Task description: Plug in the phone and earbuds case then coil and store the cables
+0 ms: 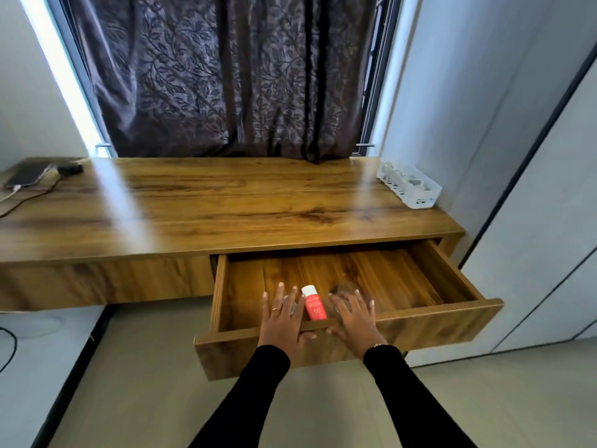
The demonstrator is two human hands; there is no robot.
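Flanking a red bottle point(314, 303), hands, open drawer point(452, 279), basket point(407, 185)

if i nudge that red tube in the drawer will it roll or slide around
The red tube lies flat on the smooth drawer floor, so it would probably slide easily. It looks rounded, so a sideways push may roll it. It is small, so likely light.

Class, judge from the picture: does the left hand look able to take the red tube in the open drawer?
Probably yes: the left hand lies flat beside the red tube in the open drawer, nothing between them.
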